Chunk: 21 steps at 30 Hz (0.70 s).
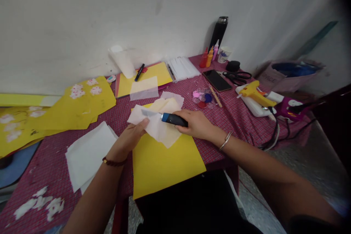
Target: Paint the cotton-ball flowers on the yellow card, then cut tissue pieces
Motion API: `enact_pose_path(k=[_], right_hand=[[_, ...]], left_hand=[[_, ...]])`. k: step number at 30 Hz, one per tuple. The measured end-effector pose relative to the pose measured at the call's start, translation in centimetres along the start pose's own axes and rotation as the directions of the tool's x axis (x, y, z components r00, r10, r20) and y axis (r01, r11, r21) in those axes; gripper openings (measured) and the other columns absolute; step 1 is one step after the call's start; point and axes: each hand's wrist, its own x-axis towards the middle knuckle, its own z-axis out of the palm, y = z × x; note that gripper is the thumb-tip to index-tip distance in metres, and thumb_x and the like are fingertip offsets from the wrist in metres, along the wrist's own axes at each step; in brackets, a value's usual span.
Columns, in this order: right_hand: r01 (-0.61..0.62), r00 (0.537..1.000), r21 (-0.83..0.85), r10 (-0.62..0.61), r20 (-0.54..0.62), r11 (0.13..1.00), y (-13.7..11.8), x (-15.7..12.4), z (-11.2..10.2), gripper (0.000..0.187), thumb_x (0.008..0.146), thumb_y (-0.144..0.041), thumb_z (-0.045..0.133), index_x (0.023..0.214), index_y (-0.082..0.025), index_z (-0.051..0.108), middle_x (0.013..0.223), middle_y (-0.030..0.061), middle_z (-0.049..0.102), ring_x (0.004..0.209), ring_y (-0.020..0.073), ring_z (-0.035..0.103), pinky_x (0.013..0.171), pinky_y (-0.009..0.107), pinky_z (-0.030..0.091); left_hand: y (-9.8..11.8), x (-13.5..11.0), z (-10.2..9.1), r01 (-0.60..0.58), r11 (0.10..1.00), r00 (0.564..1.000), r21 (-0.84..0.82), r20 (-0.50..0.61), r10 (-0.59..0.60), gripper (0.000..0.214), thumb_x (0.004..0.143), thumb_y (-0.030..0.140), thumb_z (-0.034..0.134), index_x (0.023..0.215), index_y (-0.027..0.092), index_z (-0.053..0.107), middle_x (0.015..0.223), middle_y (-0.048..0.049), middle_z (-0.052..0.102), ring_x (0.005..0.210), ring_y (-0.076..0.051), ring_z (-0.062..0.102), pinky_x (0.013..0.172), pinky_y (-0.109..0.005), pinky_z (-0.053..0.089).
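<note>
My right hand (196, 124) is closed round the black and blue handle of a utility knife (167, 117); its blade points left across a piece of thin translucent paper (161, 129). My left hand (131, 139) pinches the left edge of that thin paper. The paper lies over a yellow sheet (164, 164) on a red checked tablecloth (233, 117). A bracelet sits on each wrist.
White sheets (87, 153) lie to the left, yellow sheets with white flowers (79, 102) further left. At the right are a yellow glue gun (256, 95), scissors (237, 77), a phone (217, 79), paint bottles (207, 57), a black flask (219, 33) and a palette (204, 98).
</note>
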Motion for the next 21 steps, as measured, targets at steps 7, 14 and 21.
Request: enact_pose_path(k=[7,14,21], right_hand=[[0.004,1.0,0.004,-0.004,0.008,1.0,0.5,0.0,-0.1,0.039,0.084,-0.03,0.059,0.122,-0.019,0.06,0.115,0.0074,0.069,0.101,0.0213,0.066,0.084,0.031,0.049],[0.027,0.999,0.014,-0.027,0.02,1.0,1.4,-0.1,-0.5,0.039,0.085,-0.03,0.059,0.122,-0.02,0.061,0.116,0.0071,0.069,0.103,0.0208,0.066,0.087,0.031,0.048],[0.015,1.0,0.002,-0.015,0.012,1.0,0.6,-0.1,-0.3,0.041,0.085,-0.03,0.059,0.124,-0.019,0.06,0.114,0.0077,0.07,0.099,0.0209,0.066,0.084,0.03,0.049]], left_hand=[[-0.1,-0.2,-0.8,0.11,0.987,0.981,0.114,0.147,-0.126,0.036,0.073,0.049,0.071,0.093,0.018,0.076,0.094,-0.0123,0.075,0.092,-0.029,0.069,0.081,-0.035,0.055],[0.5,0.5,-3.0,0.083,0.995,0.993,0.055,0.081,-0.087,0.034,0.065,0.042,0.08,0.089,0.018,0.076,0.097,-0.0119,0.075,0.1,-0.029,0.067,0.085,-0.032,0.054],[0.5,0.9,0.0,-0.045,0.952,0.999,-0.302,-0.032,0.037,0.041,0.064,0.038,0.081,0.099,0.018,0.07,0.103,-0.0076,0.074,0.09,-0.021,0.069,0.082,-0.03,0.055]])
